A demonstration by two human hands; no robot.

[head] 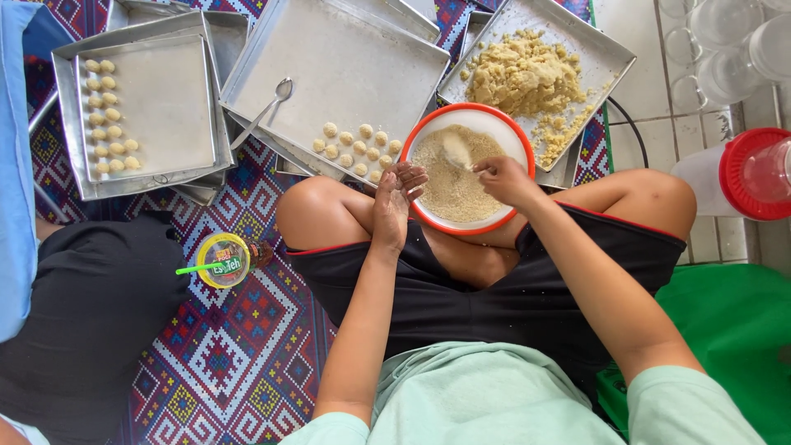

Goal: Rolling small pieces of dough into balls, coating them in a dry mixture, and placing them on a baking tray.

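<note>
I sit cross-legged with a white bowl with an orange rim [428, 130] resting on my legs, filled with pale crumbs [451, 183]. My right hand [504, 178] reaches over the bowl and pinches a white spoon [456, 152] dipped in the crumbs. Beside the bowl's left edge my left hand [394, 202] stands on edge, palm cupped and turned toward the bowl, fingers together; I cannot tell whether anything lies in it. Small dough balls [359, 148] lie on the metal tray [346, 58] just beyond the bowl.
A tray of loose yellow dough [521, 76] sits at the far right. Another tray [169, 107] at the left holds rows of small balls. A metal spoon [268, 107], a lidded drink cup with a green straw [222, 260], a person in black [91, 321], glassware [741, 49].
</note>
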